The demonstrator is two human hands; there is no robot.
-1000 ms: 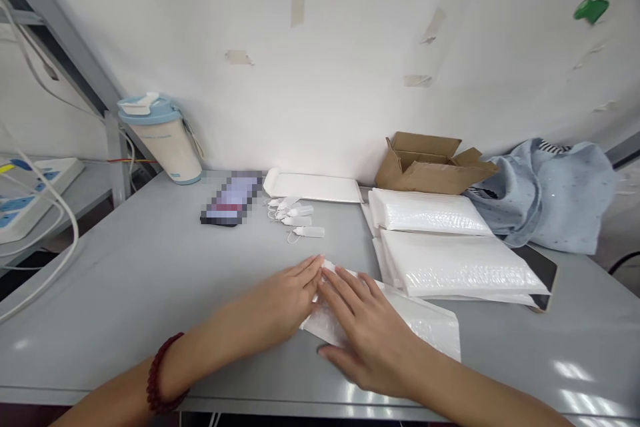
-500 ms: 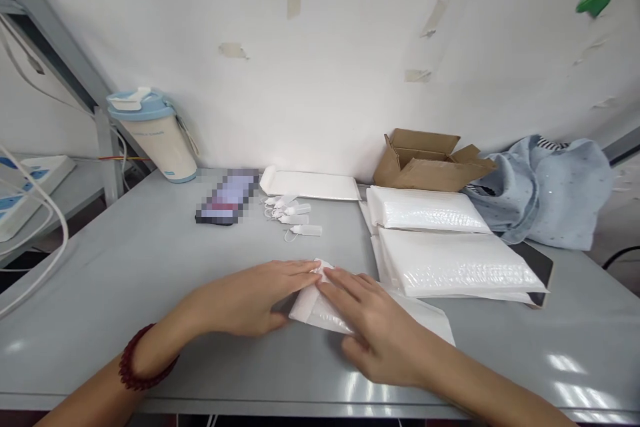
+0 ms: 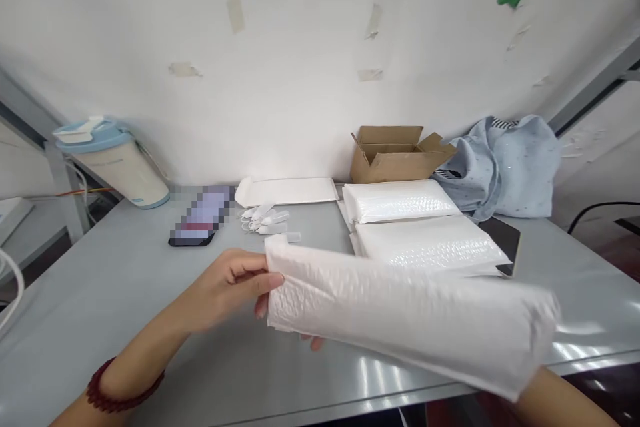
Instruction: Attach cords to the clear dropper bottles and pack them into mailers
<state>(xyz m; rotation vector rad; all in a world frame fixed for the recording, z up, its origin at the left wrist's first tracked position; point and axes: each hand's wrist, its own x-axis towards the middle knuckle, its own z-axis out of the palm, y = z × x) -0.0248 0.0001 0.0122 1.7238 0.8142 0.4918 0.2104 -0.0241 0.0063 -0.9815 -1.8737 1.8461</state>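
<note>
A long white padded bubble mailer is held above the front of the desk, slanting down to the right. My left hand is closed on its left end, thumb in front and fingers behind. Behind the mailer is my right hand; only a few fingertips show below the lower edge, and the forearm emerges at the lower right. Its grip is hidden. Just past the mailer's left end lie several small clear dropper bottles.
White bubble mailers are stacked at the right, before an open cardboard box and blue cloth. Another flat mailer lies by the wall. A phone and a tumbler are at the left.
The mailer has come up off the desk and now shows a long bubbled face. My right hand has gone from on top of it to behind it. The view has shifted right.
</note>
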